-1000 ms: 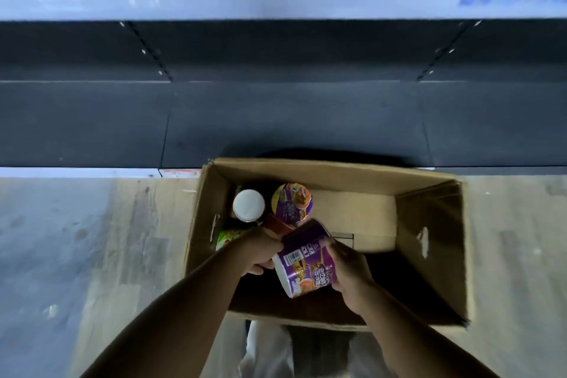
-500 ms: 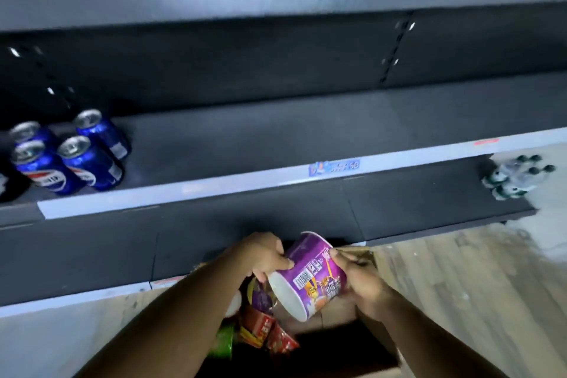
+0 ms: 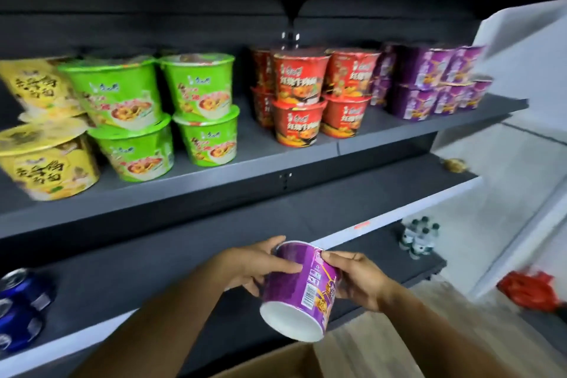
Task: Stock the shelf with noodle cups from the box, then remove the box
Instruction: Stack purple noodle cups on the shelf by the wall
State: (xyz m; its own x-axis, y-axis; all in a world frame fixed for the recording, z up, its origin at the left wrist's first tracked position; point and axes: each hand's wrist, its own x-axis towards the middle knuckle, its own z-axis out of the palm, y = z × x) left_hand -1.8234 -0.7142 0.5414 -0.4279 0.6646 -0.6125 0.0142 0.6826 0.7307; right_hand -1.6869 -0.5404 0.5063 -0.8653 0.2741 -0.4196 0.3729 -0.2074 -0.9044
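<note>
My left hand (image 3: 257, 267) and right hand (image 3: 360, 281) curl round the purple noodle cup (image 3: 299, 288) near the box (image 3: 276, 367) at 6 o'clock; next it should go up by the purple cups (image 3: 429, 83) at 2 o'clock.

The dark shelf (image 3: 254, 156) bears stacked noodle cups (image 3: 202, 107) in yellow, green, red, purple.

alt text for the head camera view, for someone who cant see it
A left hand and right hand hold a purple noodle cup tilted, white base toward the camera, below a dark shelf. The shelf carries two-high stacks of yellow cups, green cups, red cups and purple cups.
</note>
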